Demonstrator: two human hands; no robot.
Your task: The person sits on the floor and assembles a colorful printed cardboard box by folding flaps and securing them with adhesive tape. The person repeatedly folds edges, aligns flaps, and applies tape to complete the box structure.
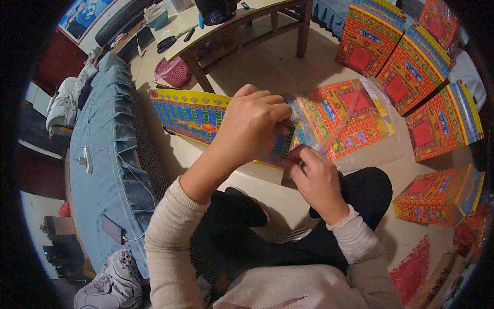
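My left hand (252,121) is closed at the left end of a clear plastic bag (391,139), its fingers curled down. Just below and right of it, my right hand (316,177) pinches the bag's edge. Inside the bag lies a card panel (339,116) printed with red brick and a door. Left of the bag, partly behind my left hand and forearm, a yellow-edged card panel (188,116) shows a blue roof-tile print. My fingers hide how the panel and bag meet.
Several brick-printed card pieces (401,85) in plastic stand along the right. A wooden table (180,44) with scissors (167,44) is ahead, a pink basket (175,72) below it. To the left, a blue-covered couch (103,170) bears a phone (113,228) and a power strip (86,159).
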